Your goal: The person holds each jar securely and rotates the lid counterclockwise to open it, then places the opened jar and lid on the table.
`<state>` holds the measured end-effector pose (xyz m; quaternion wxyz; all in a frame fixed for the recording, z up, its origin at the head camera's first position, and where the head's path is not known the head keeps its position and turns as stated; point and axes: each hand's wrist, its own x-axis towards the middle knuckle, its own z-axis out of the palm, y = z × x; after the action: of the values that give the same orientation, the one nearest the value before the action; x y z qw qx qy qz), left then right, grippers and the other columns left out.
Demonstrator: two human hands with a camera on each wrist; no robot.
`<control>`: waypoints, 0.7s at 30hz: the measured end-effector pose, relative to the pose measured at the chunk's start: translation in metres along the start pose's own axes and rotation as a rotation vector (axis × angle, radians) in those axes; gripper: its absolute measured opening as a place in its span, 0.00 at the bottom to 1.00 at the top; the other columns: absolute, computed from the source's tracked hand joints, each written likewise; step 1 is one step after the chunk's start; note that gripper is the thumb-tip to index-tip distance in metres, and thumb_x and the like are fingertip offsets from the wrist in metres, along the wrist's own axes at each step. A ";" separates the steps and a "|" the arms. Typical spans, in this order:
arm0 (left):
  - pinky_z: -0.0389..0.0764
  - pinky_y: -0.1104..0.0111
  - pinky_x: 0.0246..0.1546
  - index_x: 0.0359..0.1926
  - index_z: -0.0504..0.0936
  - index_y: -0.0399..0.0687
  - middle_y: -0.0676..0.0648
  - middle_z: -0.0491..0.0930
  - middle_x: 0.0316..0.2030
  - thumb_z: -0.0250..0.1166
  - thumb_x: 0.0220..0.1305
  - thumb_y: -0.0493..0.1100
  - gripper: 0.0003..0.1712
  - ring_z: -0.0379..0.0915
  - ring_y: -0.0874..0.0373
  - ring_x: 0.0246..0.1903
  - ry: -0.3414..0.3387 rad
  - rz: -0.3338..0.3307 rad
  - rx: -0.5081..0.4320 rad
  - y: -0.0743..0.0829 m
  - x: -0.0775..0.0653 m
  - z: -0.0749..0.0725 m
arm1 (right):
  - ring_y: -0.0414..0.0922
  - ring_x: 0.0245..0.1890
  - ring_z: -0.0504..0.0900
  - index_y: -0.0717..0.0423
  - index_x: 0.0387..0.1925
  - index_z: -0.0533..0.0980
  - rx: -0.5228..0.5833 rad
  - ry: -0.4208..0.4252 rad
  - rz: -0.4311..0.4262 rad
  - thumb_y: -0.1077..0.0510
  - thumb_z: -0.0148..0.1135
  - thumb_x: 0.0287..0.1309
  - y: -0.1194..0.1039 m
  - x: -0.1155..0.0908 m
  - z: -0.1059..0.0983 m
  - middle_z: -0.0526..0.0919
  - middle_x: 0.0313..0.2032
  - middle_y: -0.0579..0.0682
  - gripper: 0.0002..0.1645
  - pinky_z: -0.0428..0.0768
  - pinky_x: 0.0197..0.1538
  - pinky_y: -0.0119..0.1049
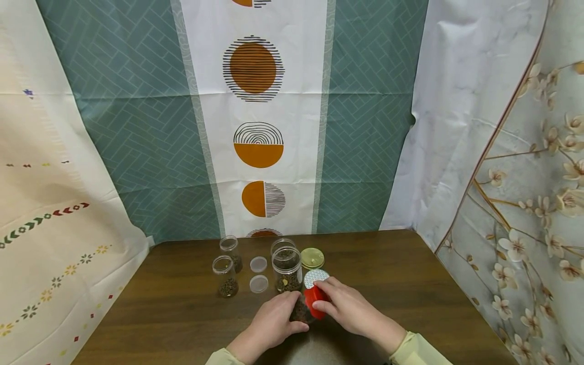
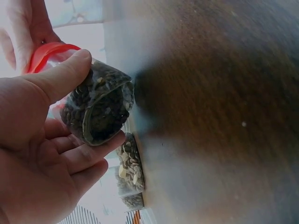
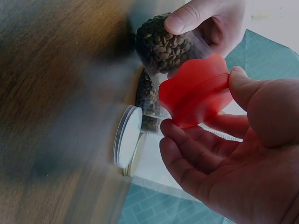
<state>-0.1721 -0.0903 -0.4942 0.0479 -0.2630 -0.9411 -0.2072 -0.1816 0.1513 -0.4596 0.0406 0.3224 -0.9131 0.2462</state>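
Note:
My left hand (image 1: pixel 274 317) grips a clear jar (image 2: pixel 74 109) of small brown pellets, which leans over close above the table. Its thumb lies along one side and its fingers pass round the other. At the jar's mouth is a soft red lid (image 3: pixel 196 93) with a wavy edge. My right hand (image 1: pixel 344 306) pinches this lid between thumb and fingertips. In the right wrist view the red lid hides the jar's rim. Just beyond the hands stands another open jar (image 1: pixel 287 279) of pellets with some paler pieces.
Behind it is a similar jar (image 1: pixel 282 244). Two narrower open jars (image 1: pixel 223 276) with pellets stand to the left. Two clear discs (image 1: pixel 258 284) lie between the groups. Right of the jars lie gold lids (image 1: pixel 312 257) and a lid with a white printed lining (image 1: pixel 315 277).

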 end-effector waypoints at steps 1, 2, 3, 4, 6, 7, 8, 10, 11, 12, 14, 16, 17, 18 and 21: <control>0.86 0.54 0.52 0.63 0.82 0.42 0.47 0.86 0.52 0.85 0.61 0.56 0.37 0.84 0.52 0.53 -0.001 -0.001 0.001 0.000 0.000 0.001 | 0.42 0.44 0.83 0.57 0.68 0.80 -0.001 0.002 -0.002 0.42 0.68 0.77 0.000 0.000 0.000 0.82 0.54 0.47 0.31 0.86 0.49 0.47; 0.86 0.54 0.52 0.63 0.82 0.42 0.47 0.85 0.52 0.85 0.61 0.56 0.37 0.84 0.52 0.53 0.000 0.000 0.001 -0.001 0.000 0.001 | 0.42 0.44 0.83 0.57 0.68 0.80 -0.001 0.004 -0.005 0.42 0.68 0.77 0.000 0.000 0.000 0.82 0.54 0.47 0.31 0.86 0.49 0.46; 0.86 0.54 0.51 0.63 0.82 0.42 0.47 0.85 0.52 0.85 0.61 0.56 0.37 0.84 0.52 0.52 -0.001 0.001 0.001 -0.001 0.000 0.001 | 0.42 0.43 0.83 0.57 0.68 0.80 -0.001 0.004 -0.007 0.42 0.68 0.77 0.000 0.000 0.000 0.82 0.54 0.47 0.31 0.85 0.49 0.46; 0.86 0.54 0.51 0.63 0.82 0.42 0.47 0.85 0.52 0.85 0.61 0.56 0.37 0.84 0.52 0.52 -0.001 0.002 0.000 -0.001 0.000 0.001 | 0.42 0.43 0.82 0.58 0.68 0.79 0.000 0.004 -0.008 0.42 0.68 0.77 0.000 0.000 0.000 0.82 0.54 0.47 0.31 0.85 0.49 0.46; 0.86 0.54 0.51 0.63 0.81 0.41 0.47 0.85 0.52 0.85 0.61 0.56 0.37 0.84 0.52 0.53 -0.002 0.004 -0.001 -0.001 0.000 0.001 | 0.41 0.43 0.82 0.58 0.69 0.79 0.004 -0.001 -0.010 0.42 0.68 0.78 0.000 0.000 0.000 0.82 0.54 0.47 0.31 0.85 0.49 0.46; 0.86 0.54 0.52 0.63 0.81 0.41 0.47 0.85 0.53 0.85 0.62 0.56 0.37 0.84 0.52 0.53 -0.003 0.005 -0.002 -0.002 0.000 0.001 | 0.41 0.43 0.82 0.58 0.69 0.79 0.007 -0.004 -0.010 0.41 0.68 0.78 0.000 0.000 -0.001 0.82 0.54 0.47 0.31 0.85 0.49 0.46; 0.86 0.54 0.52 0.63 0.81 0.41 0.47 0.85 0.53 0.85 0.62 0.56 0.37 0.84 0.52 0.53 -0.004 0.005 -0.004 -0.002 0.000 0.001 | 0.41 0.43 0.82 0.58 0.69 0.79 0.010 -0.007 -0.009 0.41 0.68 0.78 0.000 0.001 -0.001 0.82 0.54 0.47 0.31 0.85 0.49 0.46; 0.86 0.54 0.52 0.63 0.81 0.41 0.47 0.85 0.53 0.85 0.62 0.56 0.37 0.84 0.52 0.53 -0.007 0.005 -0.007 -0.001 0.000 0.000 | 0.42 0.43 0.82 0.58 0.69 0.79 0.018 -0.015 -0.004 0.41 0.68 0.77 0.000 0.001 -0.002 0.81 0.54 0.47 0.32 0.85 0.49 0.46; 0.86 0.54 0.52 0.63 0.81 0.41 0.47 0.85 0.53 0.85 0.62 0.56 0.37 0.84 0.52 0.53 -0.008 0.005 -0.007 -0.001 0.000 0.000 | 0.42 0.43 0.82 0.58 0.69 0.79 0.023 -0.019 0.000 0.42 0.68 0.77 0.000 0.001 -0.002 0.81 0.54 0.47 0.32 0.85 0.49 0.46; 0.86 0.54 0.52 0.64 0.81 0.41 0.47 0.85 0.53 0.85 0.62 0.56 0.37 0.84 0.52 0.53 -0.011 0.003 -0.007 -0.001 0.001 0.000 | 0.42 0.44 0.82 0.58 0.69 0.79 0.026 -0.022 0.004 0.42 0.69 0.77 0.000 0.001 -0.003 0.81 0.54 0.47 0.32 0.85 0.49 0.46; 0.86 0.55 0.51 0.64 0.81 0.41 0.47 0.85 0.53 0.84 0.62 0.56 0.38 0.84 0.52 0.52 -0.016 -0.001 -0.006 -0.001 0.001 -0.001 | 0.42 0.44 0.82 0.58 0.69 0.79 0.029 -0.025 0.009 0.42 0.69 0.76 0.000 0.001 -0.003 0.81 0.55 0.47 0.32 0.86 0.50 0.46; 0.86 0.55 0.50 0.64 0.82 0.42 0.47 0.85 0.52 0.84 0.62 0.57 0.38 0.84 0.52 0.52 -0.022 -0.007 -0.006 -0.001 0.002 -0.001 | 0.42 0.44 0.82 0.58 0.69 0.79 0.033 -0.029 0.012 0.42 0.70 0.76 -0.001 0.001 -0.003 0.81 0.55 0.47 0.32 0.86 0.50 0.46; 0.86 0.55 0.50 0.64 0.82 0.42 0.47 0.85 0.52 0.84 0.62 0.57 0.38 0.84 0.53 0.52 -0.024 -0.010 -0.007 -0.001 0.002 -0.001 | 0.42 0.44 0.82 0.58 0.69 0.79 0.034 -0.032 0.012 0.42 0.70 0.76 -0.001 0.001 -0.003 0.81 0.55 0.47 0.32 0.86 0.50 0.46; 0.86 0.55 0.50 0.64 0.82 0.42 0.47 0.85 0.52 0.84 0.62 0.57 0.38 0.85 0.53 0.52 -0.028 -0.013 -0.009 -0.001 0.002 -0.001 | 0.43 0.44 0.82 0.58 0.69 0.79 0.035 -0.033 0.011 0.42 0.70 0.76 -0.001 0.001 -0.003 0.81 0.54 0.47 0.32 0.86 0.50 0.46; 0.86 0.55 0.50 0.64 0.82 0.42 0.47 0.85 0.52 0.84 0.63 0.58 0.38 0.85 0.53 0.52 -0.038 -0.016 -0.020 -0.002 0.002 -0.002 | 0.42 0.44 0.82 0.58 0.69 0.79 0.035 -0.040 0.005 0.42 0.70 0.75 -0.002 0.001 -0.003 0.81 0.55 0.47 0.32 0.85 0.50 0.45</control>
<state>-0.1745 -0.0916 -0.4927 0.0258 -0.2597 -0.9418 -0.2121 -0.1818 0.1512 -0.4556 0.0161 0.3255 -0.9102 0.2558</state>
